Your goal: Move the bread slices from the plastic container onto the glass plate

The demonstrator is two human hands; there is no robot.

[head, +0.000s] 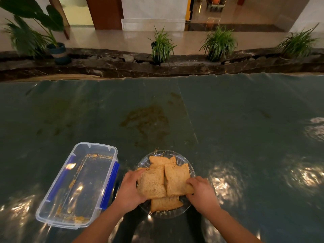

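Observation:
Several brown bread slices (176, 179) lie piled on the round glass plate (182, 157) near the table's front edge. My left hand (128, 188) grips the left slice (151, 185) at its left side. My right hand (201, 192) pinches the right slice at its lower right corner. The clear plastic container (52, 204) with blue side clips stands to the left of the plate; it holds only crumbs.
The table (236, 120) is covered by a dark green cloth under clear plastic, with a brownish stain beyond the plate. Crumbs lie around the plate's far rim. Potted plants (162, 45) stand along a stone ledge past the table's far edge.

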